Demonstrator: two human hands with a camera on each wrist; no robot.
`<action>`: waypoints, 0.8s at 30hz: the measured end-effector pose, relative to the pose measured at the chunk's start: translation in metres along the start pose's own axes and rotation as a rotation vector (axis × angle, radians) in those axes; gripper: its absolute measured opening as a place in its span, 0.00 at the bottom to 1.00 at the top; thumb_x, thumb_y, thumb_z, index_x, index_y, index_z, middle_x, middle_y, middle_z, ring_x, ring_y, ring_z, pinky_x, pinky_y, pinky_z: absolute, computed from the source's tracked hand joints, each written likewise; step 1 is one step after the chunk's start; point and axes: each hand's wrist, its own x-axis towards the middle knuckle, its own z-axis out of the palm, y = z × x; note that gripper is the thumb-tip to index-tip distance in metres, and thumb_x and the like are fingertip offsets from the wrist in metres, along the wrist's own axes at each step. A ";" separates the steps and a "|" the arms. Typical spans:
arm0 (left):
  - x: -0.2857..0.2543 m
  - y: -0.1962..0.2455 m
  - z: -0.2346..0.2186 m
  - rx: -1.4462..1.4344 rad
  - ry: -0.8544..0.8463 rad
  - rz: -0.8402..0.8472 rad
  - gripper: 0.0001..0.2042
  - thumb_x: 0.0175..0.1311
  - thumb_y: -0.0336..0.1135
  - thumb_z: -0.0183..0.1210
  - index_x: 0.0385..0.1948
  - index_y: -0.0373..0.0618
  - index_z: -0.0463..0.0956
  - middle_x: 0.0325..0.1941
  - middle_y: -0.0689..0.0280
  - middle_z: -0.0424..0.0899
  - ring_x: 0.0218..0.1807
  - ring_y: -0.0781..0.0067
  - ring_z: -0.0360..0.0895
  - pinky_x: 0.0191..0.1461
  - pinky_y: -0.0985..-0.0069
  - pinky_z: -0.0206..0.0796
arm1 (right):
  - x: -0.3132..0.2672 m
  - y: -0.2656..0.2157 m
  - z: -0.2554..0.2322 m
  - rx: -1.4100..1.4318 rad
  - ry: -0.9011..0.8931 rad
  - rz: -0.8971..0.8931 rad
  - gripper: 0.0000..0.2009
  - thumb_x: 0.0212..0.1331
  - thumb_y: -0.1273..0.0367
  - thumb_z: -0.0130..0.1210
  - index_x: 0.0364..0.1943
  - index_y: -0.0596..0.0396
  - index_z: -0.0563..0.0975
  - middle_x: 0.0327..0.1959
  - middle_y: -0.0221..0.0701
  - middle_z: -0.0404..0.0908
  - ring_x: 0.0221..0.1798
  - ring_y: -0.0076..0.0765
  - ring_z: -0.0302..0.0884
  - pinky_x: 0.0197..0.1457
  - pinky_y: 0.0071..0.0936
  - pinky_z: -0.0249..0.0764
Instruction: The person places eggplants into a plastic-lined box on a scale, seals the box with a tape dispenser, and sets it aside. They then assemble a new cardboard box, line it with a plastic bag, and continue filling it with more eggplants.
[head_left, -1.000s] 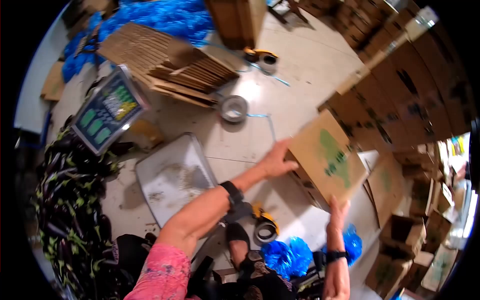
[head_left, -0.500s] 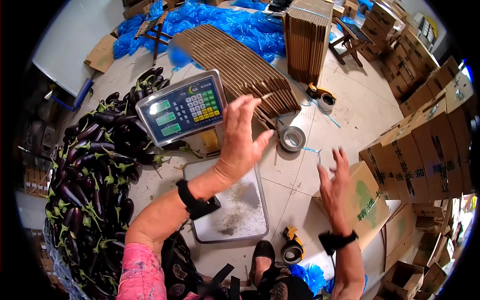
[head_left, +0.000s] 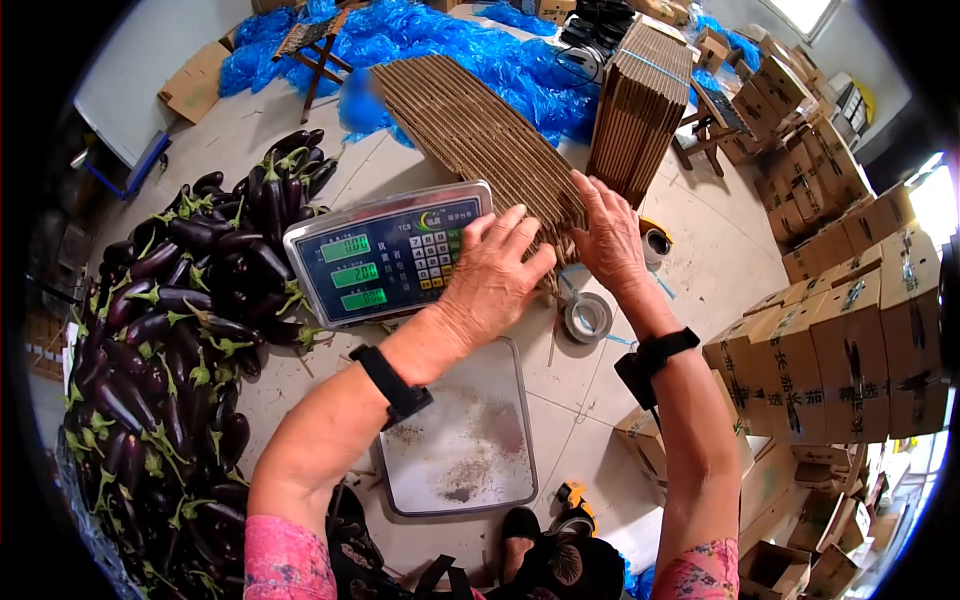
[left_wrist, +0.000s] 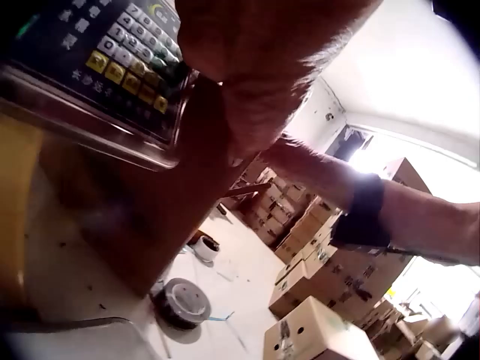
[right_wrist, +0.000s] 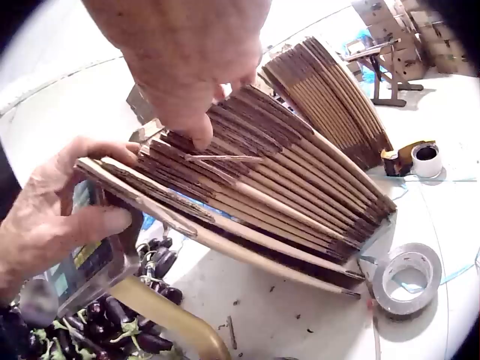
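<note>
A row of folded cardboard sheets leans behind the scale display. My left hand pinches the nearest sheet by its upper edge, thumb on the near face; in the left wrist view, that hand is close beside the keypad. Fairly straight fingers of my right hand rest on the upper edges of the sheets behind, its thumb touching them. The scale's metal plate lies below my wrists.
Eggplants are heaped at the left. A tape roll and a tape dispenser lie on the floor. Another bundle of flat cardboard stands behind. Closed cartons are stacked at the right, with blue plastic at the back.
Both hands have left the closed carton at the right and moved to the leaning cardboard. My left hand now pinches a sheet. The head view has turned and steadied.
</note>
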 end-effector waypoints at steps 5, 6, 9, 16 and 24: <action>0.013 0.002 0.005 -0.074 -0.034 0.007 0.27 0.42 0.34 0.75 0.47 0.44 0.74 0.65 0.57 0.71 0.73 0.52 0.62 0.72 0.52 0.51 | 0.012 0.015 0.003 -0.019 0.003 -0.128 0.28 0.52 0.72 0.62 0.61 0.51 0.72 0.59 0.43 0.78 0.56 0.55 0.78 0.59 0.45 0.73; 0.014 0.000 0.005 -0.074 -0.051 0.004 0.28 0.43 0.34 0.75 0.48 0.44 0.74 0.65 0.57 0.71 0.73 0.52 0.62 0.71 0.53 0.51 | 0.012 0.014 -0.001 0.016 0.043 -0.100 0.25 0.51 0.72 0.60 0.58 0.52 0.74 0.55 0.42 0.80 0.52 0.55 0.80 0.55 0.45 0.76; 0.017 0.004 0.003 -0.095 -0.019 0.001 0.30 0.43 0.37 0.75 0.51 0.44 0.74 0.61 0.59 0.73 0.70 0.54 0.65 0.69 0.54 0.54 | 0.010 0.017 0.002 -0.080 0.019 -0.125 0.25 0.51 0.71 0.61 0.58 0.52 0.74 0.54 0.41 0.81 0.51 0.55 0.80 0.56 0.46 0.75; 0.036 0.012 0.010 0.064 -0.127 -0.051 0.26 0.44 0.44 0.74 0.46 0.44 0.80 0.49 0.63 0.73 0.57 0.61 0.69 0.60 0.61 0.60 | 0.012 0.023 0.005 -0.197 0.001 0.085 0.38 0.47 0.67 0.61 0.69 0.44 0.66 0.52 0.40 0.78 0.52 0.54 0.76 0.54 0.51 0.71; 0.033 0.011 0.016 -0.003 -0.109 -0.067 0.22 0.43 0.41 0.73 0.40 0.43 0.80 0.51 0.61 0.73 0.59 0.60 0.68 0.61 0.60 0.59 | 0.004 0.016 0.017 -0.167 -0.166 0.097 0.43 0.45 0.72 0.61 0.73 0.35 0.64 0.64 0.41 0.72 0.62 0.55 0.73 0.65 0.50 0.68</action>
